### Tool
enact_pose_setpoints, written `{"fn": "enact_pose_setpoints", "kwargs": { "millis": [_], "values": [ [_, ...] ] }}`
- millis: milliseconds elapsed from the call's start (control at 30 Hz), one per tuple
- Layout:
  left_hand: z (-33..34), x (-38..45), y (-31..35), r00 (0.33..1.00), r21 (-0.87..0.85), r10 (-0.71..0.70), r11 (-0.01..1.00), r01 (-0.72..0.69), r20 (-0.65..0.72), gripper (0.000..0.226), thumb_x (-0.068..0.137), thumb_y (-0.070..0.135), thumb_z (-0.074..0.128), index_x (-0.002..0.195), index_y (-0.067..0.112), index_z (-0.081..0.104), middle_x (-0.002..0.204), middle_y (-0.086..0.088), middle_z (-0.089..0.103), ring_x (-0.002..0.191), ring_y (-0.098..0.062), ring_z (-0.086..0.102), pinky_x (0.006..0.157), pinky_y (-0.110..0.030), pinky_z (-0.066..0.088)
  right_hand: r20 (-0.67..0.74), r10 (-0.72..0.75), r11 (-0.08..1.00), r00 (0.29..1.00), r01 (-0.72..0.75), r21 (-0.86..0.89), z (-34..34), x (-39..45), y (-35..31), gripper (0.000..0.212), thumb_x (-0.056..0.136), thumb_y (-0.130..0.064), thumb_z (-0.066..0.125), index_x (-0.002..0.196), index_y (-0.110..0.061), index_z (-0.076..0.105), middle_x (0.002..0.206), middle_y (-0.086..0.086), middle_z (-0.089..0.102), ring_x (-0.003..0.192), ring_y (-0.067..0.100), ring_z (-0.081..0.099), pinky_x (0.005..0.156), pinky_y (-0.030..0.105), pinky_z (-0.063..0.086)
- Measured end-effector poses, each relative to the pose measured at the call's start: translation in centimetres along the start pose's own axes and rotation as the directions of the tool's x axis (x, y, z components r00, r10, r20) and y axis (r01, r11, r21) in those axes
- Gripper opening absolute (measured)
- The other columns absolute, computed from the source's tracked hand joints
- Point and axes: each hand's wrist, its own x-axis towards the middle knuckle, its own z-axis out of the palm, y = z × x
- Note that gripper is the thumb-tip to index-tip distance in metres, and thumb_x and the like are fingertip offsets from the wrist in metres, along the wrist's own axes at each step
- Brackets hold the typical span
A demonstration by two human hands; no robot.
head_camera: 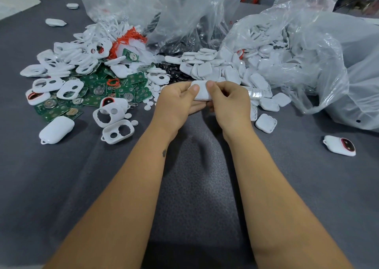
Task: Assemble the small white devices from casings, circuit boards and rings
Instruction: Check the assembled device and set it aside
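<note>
Both hands hold one small white device [203,92] above the grey table, at the middle of the view. My left hand [178,102] grips its left side with the thumb on top. My right hand [229,102] grips its right side, thumb pressing the upper edge. To the left lies a heap of white front casings with two holes [67,67], green circuit boards [98,90] and orange rings [127,41]. White back covers [215,67] are piled behind and right of the hands.
Clear plastic bags [303,59] spill parts at the back and right. A closed white device [56,129] lies at the left, another with a red ring [339,145] at the right. Small white discs [151,96] are scattered beside my left hand.
</note>
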Motion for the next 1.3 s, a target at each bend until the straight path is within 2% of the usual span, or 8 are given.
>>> {"fn": "enact_pose_setpoints", "kwargs": {
  "millis": [167,267,433,633,767,967,1167,1300],
  "values": [
    [0.1,-0.1,0.0,0.999,0.088,0.038,0.995,-0.038,0.001,0.019,0.099,0.015,0.055,0.111,0.006,0.067,0.097,-0.012,0.073,0.085,-0.024,0.073,0.073,-0.027,0.059,-0.017,-0.008,0.999,1.0,0.009,0.033,-0.1,0.0,0.2,0.016,0.091,-0.026,0.066,0.079,-0.016,0.069,0.073,0.0,0.067,0.077,0.022,0.066,0.08,0.045,0.056],
    [0.1,-0.2,-0.1,0.998,0.111,0.066,0.992,-0.065,-0.009,0.01,0.095,0.014,0.062,0.104,0.014,0.068,0.079,-0.005,0.074,0.07,-0.012,0.071,0.062,-0.02,0.055,-0.01,-0.007,0.996,1.0,0.008,0.084,-0.3,0.1,0.2,0.019,0.091,-0.024,0.066,0.075,-0.015,0.069,0.063,-0.008,0.064,0.066,0.012,0.063,0.067,0.034,0.055],
    [-0.2,-0.1,-0.1,0.996,0.073,0.067,0.995,-0.063,-0.05,0.01,0.096,0.013,0.06,0.095,0.019,0.068,0.063,0.005,0.07,0.058,-0.003,0.062,0.057,-0.015,0.051,0.206,0.058,0.968,0.977,-0.106,0.23,-0.9,0.3,0.1,0.029,0.098,-0.022,0.055,0.076,-0.009,0.068,0.056,-0.001,0.06,0.05,0.011,0.051,0.051,0.024,0.041],
    [-0.3,-0.1,-0.1,0.996,0.099,0.087,0.991,-0.085,-0.014,0.015,0.097,0.009,0.057,0.096,0.017,0.07,0.065,-0.002,0.066,0.05,-0.006,0.048,0.052,-0.017,0.042,0.265,0.009,0.979,0.964,-0.062,0.193,-1.0,0.1,0.2,0.021,0.098,-0.006,0.052,0.116,-0.001,0.062,0.065,0.008,0.061,0.046,0.01,0.05,0.046,0.019,0.039],
    [-0.3,-0.2,-0.2,0.994,0.09,0.107,0.99,-0.107,0.004,0.015,0.097,0.006,0.055,0.103,0.011,0.068,0.07,-0.015,0.058,0.05,-0.008,0.043,0.051,-0.019,0.036,0.215,-0.011,0.979,0.977,-0.034,0.201,-0.7,-0.2,0.2,0.021,0.097,-0.003,0.052,0.115,0.0,0.062,0.072,0.018,0.056,0.047,0.011,0.046,0.047,0.019,0.041],
    [0.0,-0.3,0.1,0.994,0.05,0.109,0.993,-0.109,-0.005,0.014,0.097,0.007,0.056,0.105,0.013,0.066,0.061,0.002,0.065,0.054,-0.005,0.056,0.054,-0.017,0.048,0.251,0.048,0.926,0.967,-0.137,0.351,-0.5,-0.1,-0.2,0.026,0.103,-0.02,0.044,0.097,-0.007,0.066,0.06,0.007,0.057,0.049,0.013,0.048,0.047,0.022,0.037],
    [0.3,-0.4,0.1,0.988,0.115,0.136,0.985,-0.128,-0.068,0.017,0.097,0.017,0.058,0.108,0.012,0.07,0.088,-0.003,0.07,0.074,-0.011,0.064,0.062,-0.023,0.053,0.166,-0.008,0.944,0.986,-0.047,0.327,-0.6,-0.2,0.1,0.026,0.1,-0.02,0.052,0.107,-0.001,0.069,0.065,0.005,0.061,0.055,0.011,0.052,0.052,0.026,0.041],
    [0.1,-0.4,0.1,0.978,0.139,0.174,0.978,-0.158,-0.112,0.013,0.096,0.016,0.06,0.096,0.009,0.071,0.078,-0.002,0.07,0.07,-0.012,0.063,0.061,-0.022,0.051,0.191,-0.014,0.95,0.981,-0.047,0.31,-0.4,-0.5,-0.3,0.024,0.099,-0.023,0.055,0.096,-0.006,0.071,0.056,0.008,0.056,0.048,0.015,0.052,0.048,0.026,0.039]
  ]
}}
